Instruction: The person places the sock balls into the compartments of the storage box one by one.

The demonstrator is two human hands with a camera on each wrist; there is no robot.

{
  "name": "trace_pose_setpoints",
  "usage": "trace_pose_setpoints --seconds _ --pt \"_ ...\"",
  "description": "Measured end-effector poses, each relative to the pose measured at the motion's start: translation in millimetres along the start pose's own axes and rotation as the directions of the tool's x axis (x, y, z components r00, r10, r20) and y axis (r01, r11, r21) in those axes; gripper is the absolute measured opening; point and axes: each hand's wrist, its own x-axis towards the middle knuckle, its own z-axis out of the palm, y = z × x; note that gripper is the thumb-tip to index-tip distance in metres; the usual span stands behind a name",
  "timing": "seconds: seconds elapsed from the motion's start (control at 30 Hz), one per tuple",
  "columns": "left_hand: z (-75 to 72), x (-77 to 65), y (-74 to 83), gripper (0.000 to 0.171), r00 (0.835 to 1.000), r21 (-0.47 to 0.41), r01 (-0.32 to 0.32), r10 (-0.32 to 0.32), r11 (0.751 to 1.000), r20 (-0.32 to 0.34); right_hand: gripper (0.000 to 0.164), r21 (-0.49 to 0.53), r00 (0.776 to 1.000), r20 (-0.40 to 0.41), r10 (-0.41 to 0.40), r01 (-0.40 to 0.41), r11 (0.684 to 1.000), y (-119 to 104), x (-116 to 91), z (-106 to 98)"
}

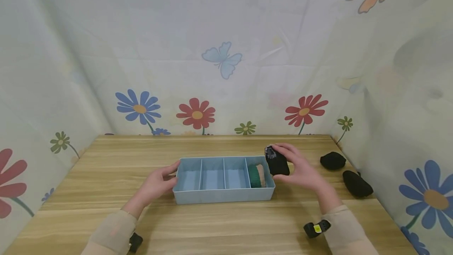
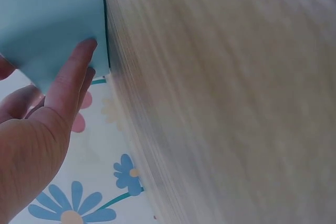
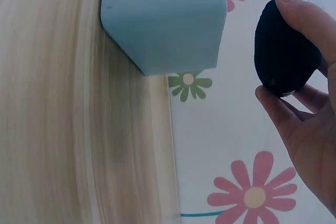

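Observation:
A light blue box (image 1: pixel 223 196) with several compartments sits on the table. My left hand (image 1: pixel 159 181) touches its left end; in the left wrist view the fingers (image 2: pixel 68 85) lie fairly straight against the end wall. Above the box's right end, my right hand (image 1: pixel 301 168) holds a rolled-up black sock (image 1: pixel 277 162) with a grey patterned patch, pinched between thumb and fingers. The right wrist view shows this dark bundle (image 3: pixel 283 51) held apart from the box. A green and beige ribbed roll (image 1: pixel 256 176), sock-like, lies in the rightmost compartment.
Two black fabric bundles (image 1: pixel 332 161) (image 1: pixel 357 184) lie along the table's right edge. The wood-grain table (image 1: pixel 212 227) ends at a flower-printed cloth (image 1: pixel 162 30) behind and at both sides.

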Motion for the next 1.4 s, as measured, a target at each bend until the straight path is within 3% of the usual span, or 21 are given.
trace_pose_setpoints --seconds 0.17,0.37,0.83,1.4 --pt "-1.0 1.0 -1.1 0.061 1.0 -0.018 0.017 -0.017 1.0 0.009 0.085 0.045 0.998 0.015 -0.066 0.066 0.997 -3.8 5.3 6.0" --pt "-0.9 2.3 -2.4 0.06 0.999 -0.013 0.038 -0.038 0.999 0.0 0.086 0.066 0.996 0.033 -0.08 0.078 0.995 -12.1 11.2 12.8" --pt "-0.8 1.0 1.3 0.06 0.999 -0.014 0.046 -0.046 0.999 0.001 0.087 0.022 0.987 0.058 -0.148 0.147 0.989 -26.1 26.3 33.3" --pt "0.2 2.2 -1.1 0.059 0.998 0.011 0.054 -0.053 0.999 -0.014 0.085 -0.012 0.997 0.051 -0.059 0.06 0.998 -47.0 36.6 59.3"
